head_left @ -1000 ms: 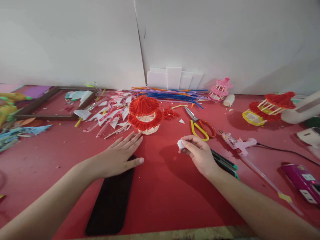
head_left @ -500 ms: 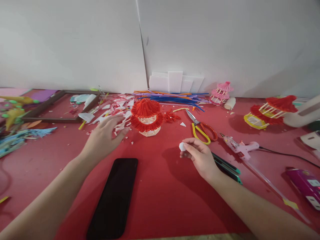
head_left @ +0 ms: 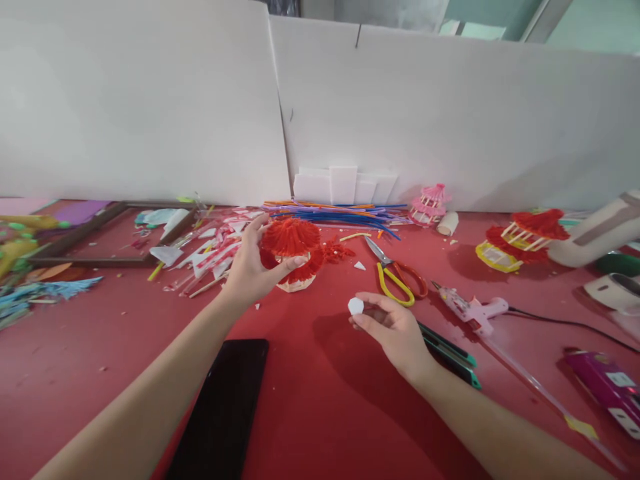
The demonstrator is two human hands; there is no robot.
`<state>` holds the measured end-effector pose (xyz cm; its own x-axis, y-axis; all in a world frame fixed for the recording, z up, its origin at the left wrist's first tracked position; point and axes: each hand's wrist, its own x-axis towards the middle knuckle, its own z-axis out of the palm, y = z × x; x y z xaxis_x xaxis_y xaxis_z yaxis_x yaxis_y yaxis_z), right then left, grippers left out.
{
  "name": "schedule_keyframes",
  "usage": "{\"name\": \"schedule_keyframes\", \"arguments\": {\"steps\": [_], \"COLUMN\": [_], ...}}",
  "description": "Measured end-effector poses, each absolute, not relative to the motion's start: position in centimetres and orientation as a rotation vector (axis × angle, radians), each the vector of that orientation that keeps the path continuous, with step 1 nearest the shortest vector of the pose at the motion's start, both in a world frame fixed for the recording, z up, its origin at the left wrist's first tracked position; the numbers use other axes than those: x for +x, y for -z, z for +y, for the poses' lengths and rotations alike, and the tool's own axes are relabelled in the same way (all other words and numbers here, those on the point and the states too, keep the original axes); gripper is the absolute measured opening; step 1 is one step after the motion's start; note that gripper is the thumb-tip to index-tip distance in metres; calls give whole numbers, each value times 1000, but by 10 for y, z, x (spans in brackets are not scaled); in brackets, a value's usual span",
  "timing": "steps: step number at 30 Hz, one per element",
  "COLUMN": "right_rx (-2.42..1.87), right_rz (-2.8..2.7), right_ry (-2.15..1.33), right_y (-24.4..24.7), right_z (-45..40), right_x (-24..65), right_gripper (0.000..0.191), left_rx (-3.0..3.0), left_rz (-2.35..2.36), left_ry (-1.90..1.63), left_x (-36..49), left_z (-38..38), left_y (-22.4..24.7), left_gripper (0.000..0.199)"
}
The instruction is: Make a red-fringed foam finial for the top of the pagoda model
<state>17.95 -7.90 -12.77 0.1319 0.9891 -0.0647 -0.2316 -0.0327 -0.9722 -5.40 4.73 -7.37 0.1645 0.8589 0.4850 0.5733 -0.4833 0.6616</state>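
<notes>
Red two-tiered pagoda model [head_left: 291,235], one, pale base: it is standing upright on the red surface [head_left: 310,393], left of the white faceted piece. Left hand [head_left: 253,267]: it is reaching around the model's near left side, fingers spread, thumb extending across the front of the lower tier; whether the skin is touching the model, one cannot tell.

White faceted piece [head_left: 355,306], one, small: it is being held above the surface, right of and nearer than the model. Right hand [head_left: 400,340]: its thumb and fingers are pinching this piece at its edge.

Red scraps [head_left: 337,251]: lying just right of the model. Scissors [head_left: 389,262], one yellow and one orange-red handle: lying beyond the right hand, blades pointing away. Black-and-green cutter [head_left: 453,349]: lying beside the right hand, partly hidden. Black phone [head_left: 225,407]: lying below the left hand, near edge out of view.

Pink glue gun [head_left: 475,311]: lying farther right, a clear stick extending from its rear. Red-and-yellow pagoda model [head_left: 537,227]: leaning beyond the gun. Pink pagoda model [head_left: 430,203]: standing at the back. Orange, purple and blue stems [head_left: 345,215]: lying in a bundle before white panels [head_left: 343,185]. Dark frame [head_left: 95,262]: lying flat at far left.
</notes>
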Motion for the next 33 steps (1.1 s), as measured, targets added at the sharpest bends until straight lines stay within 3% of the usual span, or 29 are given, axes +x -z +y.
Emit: {"name": "schedule_keyframes", "arguments": {"steps": [5, 11, 13, 15, 17, 21, 24, 33], "right_rx": [-1055, -906, -865, -835, -836, -892, -892, -836], "right_rz": [-1005, -1265, -1314, -1361, -1421, -1535, -1624, -1724], "right_ry": [-1146, -975, -973, -972, -975, -963, -875, -764], "right_y": [101, 55, 45, 40, 39, 40, 39, 40], "right_z": [-72, -37, -27, -22, -20, -21, -21, -26], "right_x": [187, 196, 197, 195, 194, 191, 189, 188], "right_gripper": [35, 27, 28, 28, 27, 24, 22, 26], "left_rx": [2135, 2105, 2109, 2065, 1999, 1874, 1919, 2208], "left_rz": [1305, 1044, 983, 926, 844, 985, 973, 715], "left_ry": [-1106, -980, -971, -1025, -1138, -1523, -1424, -1076], "left_x": [-44, -26, -23, -22, -20, -15, -13, -21], "left_z": [34, -1, -15, -25, -29, -15, 0, 12], "left_y": [68, 71, 79, 88, 92, 67, 34, 7], "left_gripper": [74, 70, 77, 96, 98, 52, 25, 5]}}
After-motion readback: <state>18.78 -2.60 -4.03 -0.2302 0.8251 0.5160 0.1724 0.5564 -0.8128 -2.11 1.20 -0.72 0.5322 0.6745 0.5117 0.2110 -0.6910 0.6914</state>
